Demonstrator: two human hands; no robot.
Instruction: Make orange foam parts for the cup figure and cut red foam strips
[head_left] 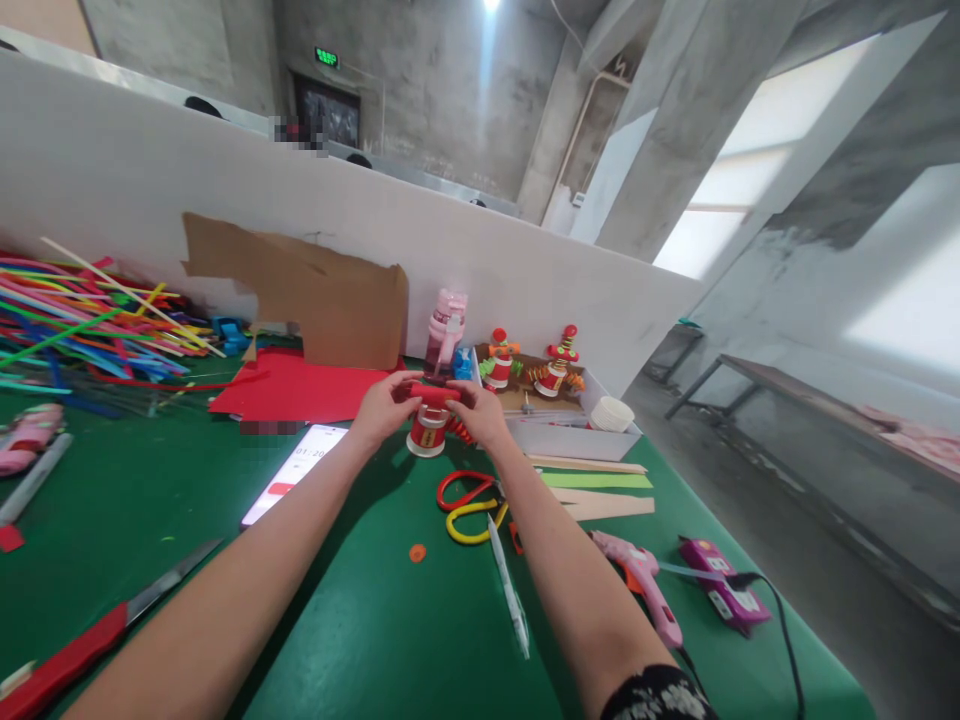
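My left hand (385,407) and my right hand (480,413) meet over a small red and white craft figure (429,425) that stands on the green table (360,620). Both hands have their fingers closed on the red piece (433,394) at the figure's top. Just to the right of the figure, red and yellow scissors (469,503) lie on the table. Two similar finished figures (499,362) (556,366) stand in a shallow box behind my hands.
A phone (296,472) lies left of my forearm, red paper (296,390) and cardboard (330,300) behind it. Coloured straws (82,320) pile at far left. A pink glue gun (645,585), a purple device (724,585), a pen (508,585) and a red-handled knife (90,640) lie near.
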